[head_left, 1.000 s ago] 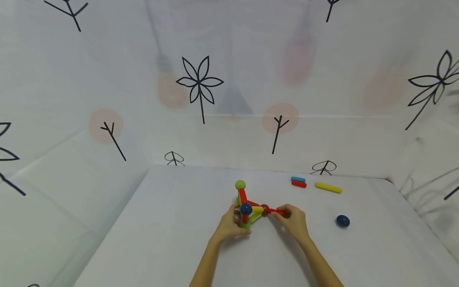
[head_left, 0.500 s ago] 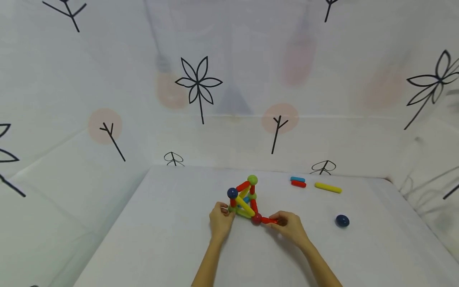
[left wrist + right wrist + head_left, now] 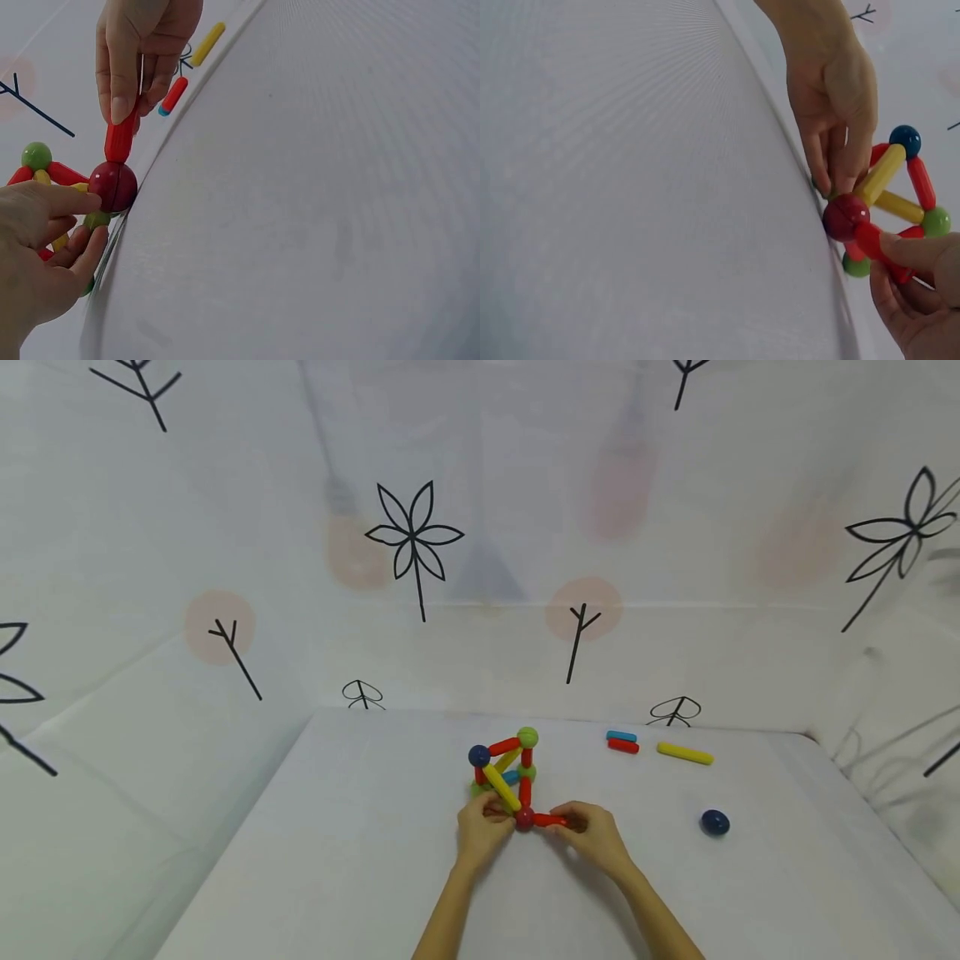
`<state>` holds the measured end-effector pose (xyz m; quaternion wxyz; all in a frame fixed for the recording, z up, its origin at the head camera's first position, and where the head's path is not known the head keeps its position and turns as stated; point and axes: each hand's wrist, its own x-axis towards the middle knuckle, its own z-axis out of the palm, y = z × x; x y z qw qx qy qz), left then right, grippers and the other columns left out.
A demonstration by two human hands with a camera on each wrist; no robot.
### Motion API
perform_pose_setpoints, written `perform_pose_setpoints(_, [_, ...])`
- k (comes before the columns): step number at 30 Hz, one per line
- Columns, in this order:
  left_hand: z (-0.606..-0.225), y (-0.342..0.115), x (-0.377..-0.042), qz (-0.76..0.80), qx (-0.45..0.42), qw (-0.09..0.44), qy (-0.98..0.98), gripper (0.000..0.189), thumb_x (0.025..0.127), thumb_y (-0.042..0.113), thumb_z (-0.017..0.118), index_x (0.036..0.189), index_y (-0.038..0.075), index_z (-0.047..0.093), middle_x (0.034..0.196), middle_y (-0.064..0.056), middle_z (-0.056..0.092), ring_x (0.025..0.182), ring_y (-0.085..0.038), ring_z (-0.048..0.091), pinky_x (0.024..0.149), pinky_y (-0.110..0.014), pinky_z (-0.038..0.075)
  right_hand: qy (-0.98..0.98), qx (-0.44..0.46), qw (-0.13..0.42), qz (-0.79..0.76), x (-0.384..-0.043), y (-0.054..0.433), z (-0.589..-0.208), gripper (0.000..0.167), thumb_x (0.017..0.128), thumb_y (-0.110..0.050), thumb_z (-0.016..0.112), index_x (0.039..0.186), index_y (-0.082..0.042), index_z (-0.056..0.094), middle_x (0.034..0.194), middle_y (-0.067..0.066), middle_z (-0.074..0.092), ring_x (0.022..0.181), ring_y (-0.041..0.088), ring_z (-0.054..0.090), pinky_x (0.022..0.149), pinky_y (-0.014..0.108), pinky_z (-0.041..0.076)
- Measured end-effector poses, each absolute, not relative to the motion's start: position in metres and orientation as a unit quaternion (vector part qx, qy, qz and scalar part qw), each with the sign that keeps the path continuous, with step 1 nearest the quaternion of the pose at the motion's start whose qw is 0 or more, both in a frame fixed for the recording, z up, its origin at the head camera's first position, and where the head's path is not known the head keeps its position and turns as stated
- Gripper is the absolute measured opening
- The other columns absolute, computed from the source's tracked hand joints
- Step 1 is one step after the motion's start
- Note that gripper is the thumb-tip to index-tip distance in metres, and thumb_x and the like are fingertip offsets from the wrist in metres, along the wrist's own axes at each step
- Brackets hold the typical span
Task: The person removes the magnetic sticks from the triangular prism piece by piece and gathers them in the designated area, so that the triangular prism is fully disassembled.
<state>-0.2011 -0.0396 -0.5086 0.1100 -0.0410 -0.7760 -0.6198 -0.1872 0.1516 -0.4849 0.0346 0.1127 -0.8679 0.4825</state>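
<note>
A frame of coloured magnetic rods and balls stands on the white table in the head view. A dark blue ball (image 3: 478, 756) and a green ball (image 3: 528, 737) form its top, joined by a red rod. One yellow rod (image 3: 501, 787) slopes down to the dark red ball (image 3: 524, 818) at the front. My left hand (image 3: 480, 835) pinches the light green rod (image 3: 96, 220) beside that ball, with one fingertip at the ball. My right hand (image 3: 596, 839) pinches a short red rod (image 3: 871, 238), whose other end meets the dark red ball.
Toward the back right lie a short blue rod (image 3: 621, 736), a short red rod (image 3: 623, 746) and a longer yellow rod (image 3: 685, 753). A loose dark blue ball (image 3: 715, 822) rests to the right of my right hand. A patterned white cloth (image 3: 480, 652) hangs behind the table.
The frame has turned, bringing the dark red ball to the front and the blue ball to the left. My left hand moved from the left green ball to the rod by the red ball.
</note>
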Motion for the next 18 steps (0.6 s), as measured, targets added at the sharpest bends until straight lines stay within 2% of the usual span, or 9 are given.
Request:
perform_pose_setpoints(5, [-0.5096, -0.0408, -0.2007, -0.599, -0.06, 0.063, -0.796, 0.025, 0.068, -0.001, 0.077, 0.089, -0.001, 0.064, 0.075, -0.006, 0.062, 0.068, -0.013, 0.063, 0.066, -0.02, 0.052, -0.859, 0.096, 0.048, 0.501, -0.1885, 0.1519, -0.4891, 0.019, 0.077, -0.001, 0.074, 0.095, 0.001, 0.068, 0.088, 0.009, 0.069, 0.071, 0.013, 0.061, 0.067, 0.018, 0.051])
perform_pose_setpoints(9, [-0.5096, -0.0407, -0.2, -0.582, -0.075, 0.063, -0.807, 0.024, 0.071, 0.005, 0.079, 0.088, 0.001, 0.064, 0.07, -0.004, 0.061, 0.065, -0.009, 0.057, 0.065, -0.019, 0.05, -0.853, 0.083, 0.039, 0.514, -0.1893, 0.1518, -0.4893, 0.018, 0.078, -0.003, 0.074, 0.094, 0.001, 0.068, 0.087, 0.009, 0.07, 0.071, 0.014, 0.061, 0.067, 0.017, 0.05])
perform_pose_setpoints(18, [-0.5136, -0.0397, -0.2015, -0.569, -0.068, 0.061, -0.817, 0.035, 0.068, 0.014, 0.084, 0.084, 0.003, 0.055, 0.063, 0.003, 0.049, 0.057, -0.005, 0.044, 0.053, -0.018, 0.039, -0.825, 0.09, -0.035, 0.556, -0.1926, 0.1576, -0.4908, 0.028, 0.084, -0.014, 0.07, 0.102, 0.007, 0.064, 0.09, 0.014, 0.069, 0.075, 0.018, 0.063, 0.07, 0.02, 0.051])
